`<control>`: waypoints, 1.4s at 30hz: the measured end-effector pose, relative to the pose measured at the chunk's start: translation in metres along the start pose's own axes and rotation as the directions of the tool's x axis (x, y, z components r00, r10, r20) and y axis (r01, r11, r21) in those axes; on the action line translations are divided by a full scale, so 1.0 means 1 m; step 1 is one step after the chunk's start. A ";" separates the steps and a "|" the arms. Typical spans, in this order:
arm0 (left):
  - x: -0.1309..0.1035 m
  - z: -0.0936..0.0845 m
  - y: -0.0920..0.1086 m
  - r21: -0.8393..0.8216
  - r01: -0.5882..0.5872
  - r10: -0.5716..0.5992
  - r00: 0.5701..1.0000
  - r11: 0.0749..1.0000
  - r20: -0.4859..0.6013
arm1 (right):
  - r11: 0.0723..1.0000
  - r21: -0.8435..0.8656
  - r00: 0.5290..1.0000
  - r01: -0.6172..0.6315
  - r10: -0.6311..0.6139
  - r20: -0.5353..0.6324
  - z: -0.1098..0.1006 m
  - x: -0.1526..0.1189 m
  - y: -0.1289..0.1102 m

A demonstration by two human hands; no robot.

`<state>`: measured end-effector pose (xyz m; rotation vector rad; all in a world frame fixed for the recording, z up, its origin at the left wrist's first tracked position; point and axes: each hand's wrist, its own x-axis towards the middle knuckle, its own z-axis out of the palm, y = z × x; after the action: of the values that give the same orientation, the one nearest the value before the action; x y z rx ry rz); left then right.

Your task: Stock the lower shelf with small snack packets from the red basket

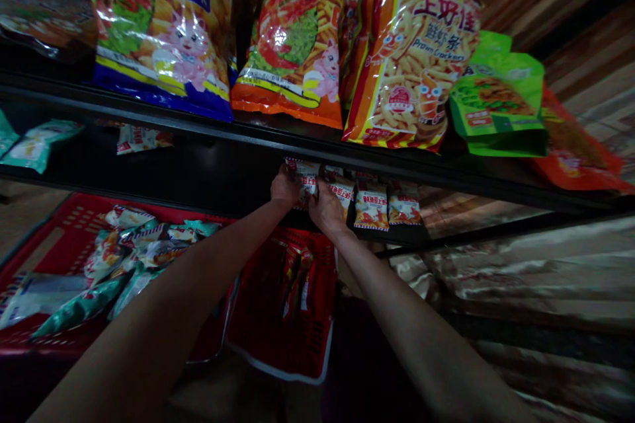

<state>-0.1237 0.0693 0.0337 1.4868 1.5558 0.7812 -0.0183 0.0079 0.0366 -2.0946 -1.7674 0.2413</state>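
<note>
Between my two hands is a small white and red snack packet (306,178) on the lower black shelf. My left hand (286,186) grips its left edge with the fingers pressed together. At its right edge, my right hand (326,203) pinches it. Just right of my right hand stand several like packets (372,206) in a row, partly overlapping. A red basket (322,337) with a few red packets (296,277) in it sits below my hands.
Large snack bags (292,46) line the upper shelf (198,132), whose edge runs just above my hands. A second red basket (64,218) at the left holds green and white packets (143,251). Two small packets lie farther left on the lower shelf (213,168).
</note>
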 end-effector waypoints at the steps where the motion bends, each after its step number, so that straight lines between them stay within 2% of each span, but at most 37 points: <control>1: -0.001 0.000 0.000 0.016 0.016 -0.016 1.000 1.000 -0.007 | 1.000 -0.008 1.000 0.002 -0.002 0.010 0.001 -0.001 0.000; 7: -0.004 0.001 -0.005 0.062 0.079 -0.079 0.997 0.995 -0.014 | 0.999 -0.046 0.998 -0.017 0.019 0.053 0.001 -0.003 -0.003; 14: -0.006 0.000 -0.010 0.098 0.044 -0.043 0.999 0.994 -0.012 | 1.000 0.018 0.999 -0.025 0.026 -0.038 0.000 0.012 -0.005; 22: -0.018 -0.002 -0.015 0.222 0.019 -0.013 0.999 0.975 -0.029 | 0.989 0.082 0.992 -0.120 0.123 -0.033 0.001 0.018 -0.011; 27: -0.020 0.004 -0.020 0.240 0.001 -0.014 0.999 0.971 0.051 | 0.970 0.107 0.976 -0.218 0.217 0.017 0.004 0.018 -0.011; 29: -0.020 0.006 -0.020 0.229 -0.002 -0.010 0.999 0.973 0.052 | 0.964 0.116 0.970 -0.241 0.240 0.020 0.004 0.019 -0.010; 34: -0.018 0.006 -0.013 0.175 -0.031 0.032 0.999 0.984 -0.004 | 0.977 0.140 0.985 -0.160 0.167 -0.038 0.004 0.023 -0.009; 39: -0.013 0.000 -0.018 0.165 0.067 -0.062 0.997 0.984 -0.034 | 0.982 0.171 0.995 -0.076 0.087 -0.055 0.013 0.028 -0.005; 42: -0.013 -0.003 -0.022 0.146 0.080 -0.073 0.996 0.986 -0.052 | 0.979 0.198 0.995 -0.053 0.069 -0.072 0.017 0.029 0.000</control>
<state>-0.1377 0.0540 0.0178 1.5140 1.7270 0.6723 -0.0194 0.0396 0.0243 -1.9917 -1.5684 0.3315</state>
